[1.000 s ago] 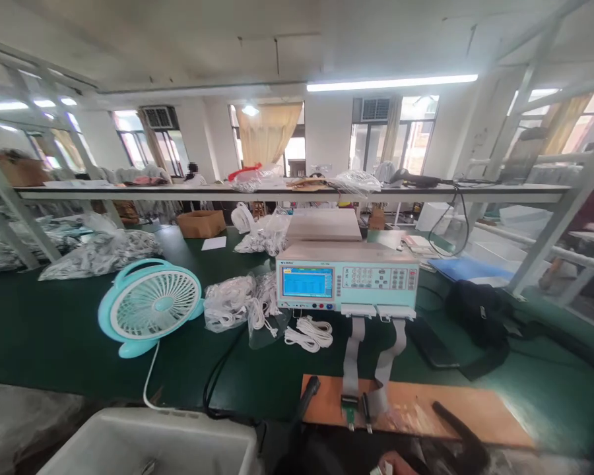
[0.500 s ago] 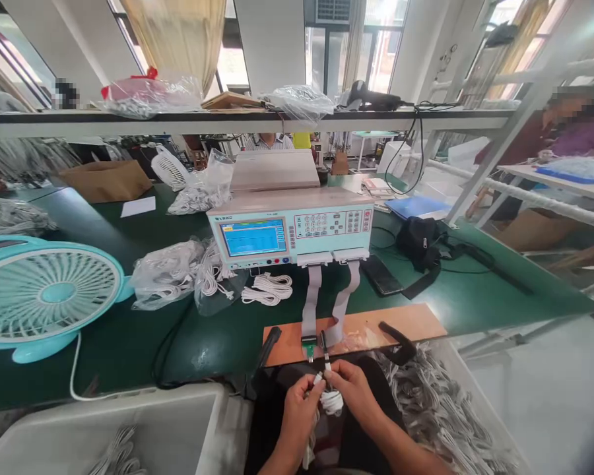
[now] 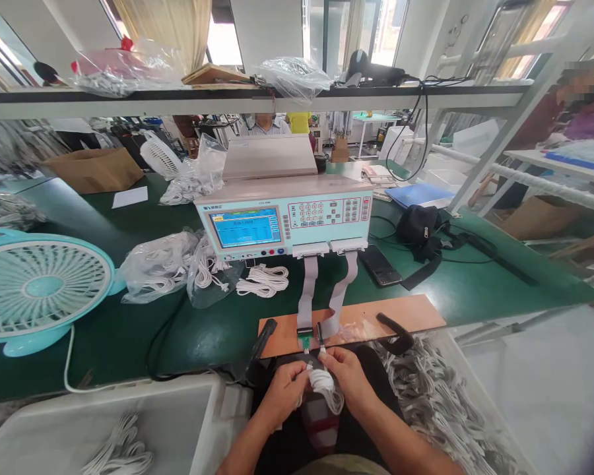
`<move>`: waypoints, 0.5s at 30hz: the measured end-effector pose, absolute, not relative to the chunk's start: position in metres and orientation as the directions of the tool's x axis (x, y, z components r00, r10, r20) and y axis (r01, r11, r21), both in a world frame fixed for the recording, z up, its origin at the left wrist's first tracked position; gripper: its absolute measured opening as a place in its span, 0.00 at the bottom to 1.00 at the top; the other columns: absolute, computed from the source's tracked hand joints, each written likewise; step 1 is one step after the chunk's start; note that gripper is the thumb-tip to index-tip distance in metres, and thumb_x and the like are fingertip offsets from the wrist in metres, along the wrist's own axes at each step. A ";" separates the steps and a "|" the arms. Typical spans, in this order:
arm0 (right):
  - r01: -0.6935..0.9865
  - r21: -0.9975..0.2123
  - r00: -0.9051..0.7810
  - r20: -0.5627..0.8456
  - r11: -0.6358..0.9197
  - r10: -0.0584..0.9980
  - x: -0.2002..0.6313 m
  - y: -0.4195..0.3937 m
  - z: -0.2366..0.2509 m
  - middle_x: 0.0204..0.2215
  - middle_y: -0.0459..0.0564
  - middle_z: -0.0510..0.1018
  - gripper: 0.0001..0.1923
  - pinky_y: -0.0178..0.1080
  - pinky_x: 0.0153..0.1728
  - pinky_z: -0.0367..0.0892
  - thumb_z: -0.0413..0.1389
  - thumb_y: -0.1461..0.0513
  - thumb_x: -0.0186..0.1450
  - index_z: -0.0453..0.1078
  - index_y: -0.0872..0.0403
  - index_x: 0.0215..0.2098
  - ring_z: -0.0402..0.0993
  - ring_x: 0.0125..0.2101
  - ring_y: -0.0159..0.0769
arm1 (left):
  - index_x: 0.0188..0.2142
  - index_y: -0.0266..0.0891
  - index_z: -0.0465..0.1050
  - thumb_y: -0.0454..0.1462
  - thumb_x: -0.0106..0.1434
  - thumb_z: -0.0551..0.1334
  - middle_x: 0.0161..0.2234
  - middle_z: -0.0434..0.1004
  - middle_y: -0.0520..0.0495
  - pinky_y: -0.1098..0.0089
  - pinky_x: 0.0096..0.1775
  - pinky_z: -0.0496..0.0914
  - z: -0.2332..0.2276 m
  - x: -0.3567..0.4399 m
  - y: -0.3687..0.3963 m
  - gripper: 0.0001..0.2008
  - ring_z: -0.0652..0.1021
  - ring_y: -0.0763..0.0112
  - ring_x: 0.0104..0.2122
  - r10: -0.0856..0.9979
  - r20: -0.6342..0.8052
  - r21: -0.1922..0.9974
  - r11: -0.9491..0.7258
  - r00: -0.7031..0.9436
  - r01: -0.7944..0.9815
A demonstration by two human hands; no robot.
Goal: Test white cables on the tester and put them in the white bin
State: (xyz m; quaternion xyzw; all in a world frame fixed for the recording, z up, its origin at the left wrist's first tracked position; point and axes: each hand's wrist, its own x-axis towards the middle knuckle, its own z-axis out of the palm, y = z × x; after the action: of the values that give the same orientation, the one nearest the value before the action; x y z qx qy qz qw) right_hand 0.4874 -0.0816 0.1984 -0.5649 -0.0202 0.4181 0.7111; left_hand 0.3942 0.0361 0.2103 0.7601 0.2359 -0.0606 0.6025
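A coiled white cable (image 3: pixel 328 390) hangs between my two hands, over my lap. My left hand (image 3: pixel 286 388) pinches one end of it just below the small green circuit board (image 3: pixel 305 343); whether the plug touches the board I cannot tell. My right hand (image 3: pixel 346 371) grips the other end, its plug at the dark connector (image 3: pixel 320 335) of the second ribbon cable. Two grey ribbon cables (image 3: pixel 307 290) run down from the front of a tester (image 3: pixel 282 218) with a lit blue screen. An orange-brown board (image 3: pixel 366 324) lies beneath the connectors at the table edge.
A turquoise fan (image 3: pixel 44 287) stands at left. Bagged cables (image 3: pixel 158 264) and a loose cable bundle (image 3: pixel 262 280) lie by the tester. At right are a phone (image 3: pixel 380 265) and a black bag (image 3: pixel 418 225). Bins of cables flank me, left (image 3: pixel 212 409) and right (image 3: pixel 468 369).
My left hand has brought its cable end up under the green board and away from the right hand. The coil hangs more openly. The tester's screen display differs, and the view has shifted slightly.
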 end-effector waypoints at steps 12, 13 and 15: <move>-0.481 -0.877 0.674 -0.365 0.006 0.642 0.489 -0.084 0.203 0.20 0.47 0.66 0.20 0.31 0.26 0.51 0.61 0.51 0.52 0.69 0.62 0.25 0.54 0.22 0.26 | 0.25 0.32 0.67 0.45 0.58 0.57 0.24 0.64 0.48 0.77 0.30 0.60 0.188 0.401 0.018 0.16 0.64 0.78 0.26 0.572 -0.287 0.958 0.177 0.769 0.226; -0.472 -0.882 0.674 -0.356 0.005 0.648 0.490 -0.084 0.203 0.21 0.47 0.67 0.20 0.31 0.26 0.51 0.61 0.51 0.52 0.70 0.62 0.26 0.55 0.23 0.26 | 0.26 0.32 0.67 0.45 0.58 0.57 0.25 0.65 0.48 0.77 0.29 0.61 0.188 0.401 0.016 0.16 0.64 0.78 0.26 0.580 -0.308 0.950 0.227 0.754 0.214; -0.462 -0.887 0.667 -0.348 0.000 0.659 0.490 -0.083 0.203 0.22 0.48 0.68 0.20 0.31 0.27 0.51 0.61 0.51 0.53 0.72 0.62 0.28 0.55 0.23 0.26 | 0.28 0.32 0.68 0.46 0.57 0.57 0.25 0.66 0.48 0.76 0.29 0.61 0.190 0.401 0.015 0.16 0.65 0.78 0.25 0.585 -0.336 0.937 0.287 0.738 0.199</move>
State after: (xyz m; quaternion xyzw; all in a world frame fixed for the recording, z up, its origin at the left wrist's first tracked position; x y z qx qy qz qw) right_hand 0.4903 -0.0832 0.2028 -0.5835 -0.0841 0.3991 0.7022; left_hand 0.4014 0.0147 0.1900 0.5820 0.3367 0.1325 0.7282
